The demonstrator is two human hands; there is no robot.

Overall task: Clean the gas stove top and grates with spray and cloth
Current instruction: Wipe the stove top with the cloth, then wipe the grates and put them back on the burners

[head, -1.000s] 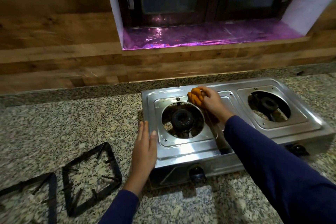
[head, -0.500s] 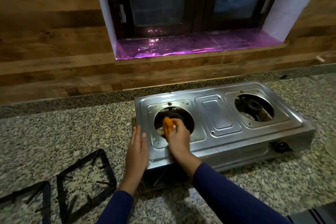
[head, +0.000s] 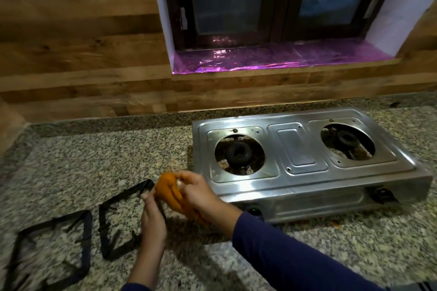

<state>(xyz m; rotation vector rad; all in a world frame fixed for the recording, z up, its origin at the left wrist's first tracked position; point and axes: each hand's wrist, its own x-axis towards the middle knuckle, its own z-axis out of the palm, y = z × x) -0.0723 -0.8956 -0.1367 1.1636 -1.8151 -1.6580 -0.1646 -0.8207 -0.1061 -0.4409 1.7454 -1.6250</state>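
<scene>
Moved off the stove now: both hands, gone from the shiny top to a spot over the counter just left of it. Big speckled stone counter [head: 71, 172] along a wood wall, with a window and a purple sill behind. Silver two-burner gas stove [head: 307, 172] on the counter to the right, grates off, both round black burners bare. Two black square grates flat on the counter at the left, the far grate [head: 54, 243] well apart from the stove, the near grate [head: 113, 227] partly under the hands. Right hand [head: 201, 194] in a blue sleeve, fingers curled tight round the orange cloth [head: 170, 194]. Left hand [head: 152, 217] pinching the cloth's left edge with its fingertips.
</scene>
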